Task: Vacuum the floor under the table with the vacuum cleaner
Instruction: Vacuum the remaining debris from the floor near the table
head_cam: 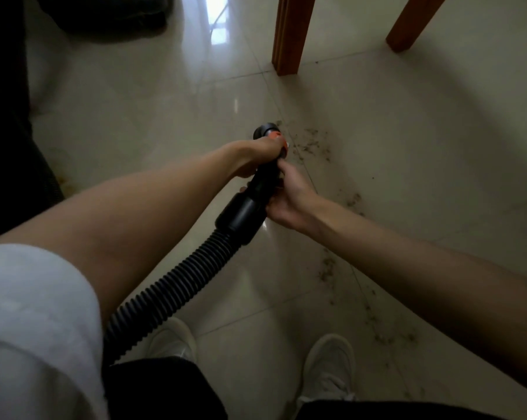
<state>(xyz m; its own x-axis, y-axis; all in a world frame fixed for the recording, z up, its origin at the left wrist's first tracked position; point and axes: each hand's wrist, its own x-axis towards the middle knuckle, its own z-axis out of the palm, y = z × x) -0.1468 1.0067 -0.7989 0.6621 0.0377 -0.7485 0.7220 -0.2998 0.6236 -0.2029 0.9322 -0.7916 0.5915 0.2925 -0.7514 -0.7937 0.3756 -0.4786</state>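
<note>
Fingers of the left hand [260, 156] curl tight around the upper part of the black vacuum handle [263, 174], just below its orange collar [276, 136]; the right hand [286, 198] grips the same handle lower down from the right side, its fingers wrapped under the tube and its thumb lying along the top; both hands touch the handle and sit close against each other; the handle's open black end [265, 130] points forward and down toward the floor [407, 147], just beside a scatter of dark debris [312, 145] on the pale glossy tiles; more debris trails back along a tile joint toward the right shoe [329, 365]; a ribbed black hose [177, 286] runs from the handle's wide cuff back down past the left shoe [171, 338]; two wooden table legs [289, 34] stand on the floor ahead, beyond the nozzle end and well apart from it; a white sleeve [35, 322] covers the left upper arm; dark shapes fill the left edge, too dim to identify
</note>
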